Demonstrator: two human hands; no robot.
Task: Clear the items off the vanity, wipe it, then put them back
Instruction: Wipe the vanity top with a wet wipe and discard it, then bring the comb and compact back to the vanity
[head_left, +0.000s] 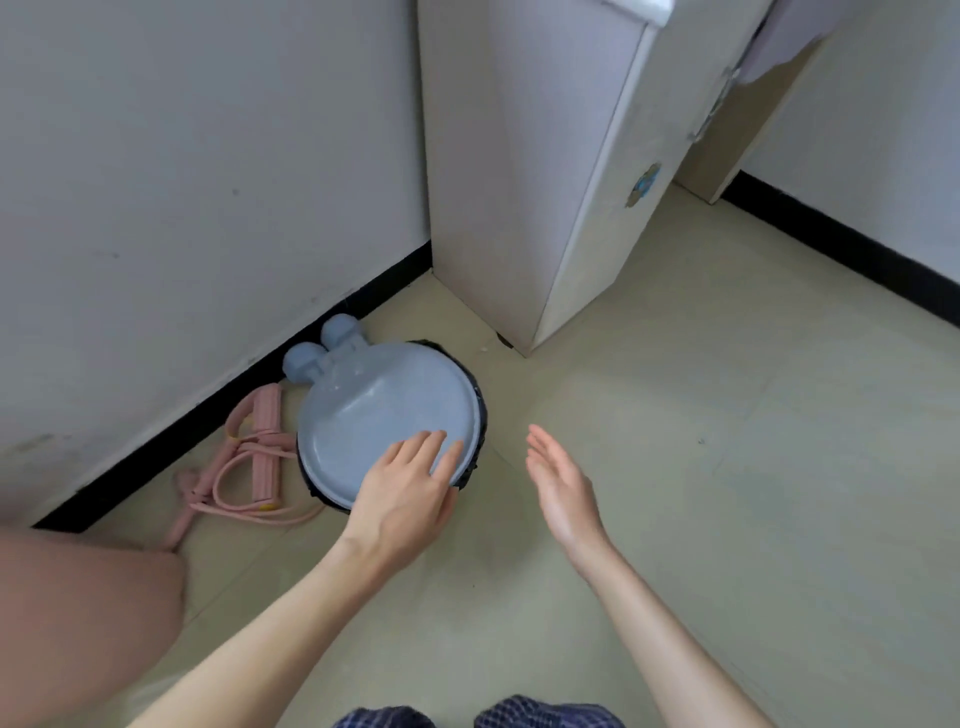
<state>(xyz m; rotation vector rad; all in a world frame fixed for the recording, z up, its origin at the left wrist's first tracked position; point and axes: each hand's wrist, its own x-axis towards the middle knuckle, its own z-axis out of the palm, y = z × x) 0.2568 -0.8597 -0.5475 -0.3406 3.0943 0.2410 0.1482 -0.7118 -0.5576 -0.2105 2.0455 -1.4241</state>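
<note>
Left hand lies flat, fingers straight, on near rim of the blue lid capping the floor bin beside the cabinet. Right hand open, empty, just right of it. Risk: off-centre push tips lid or bin toward pink band beyond the fingers.

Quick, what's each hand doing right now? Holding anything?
Left hand: open, straight fingers resting on the blue bin lid, holding nothing.
Right hand: open, empty, in the air beside the lid.
</note>
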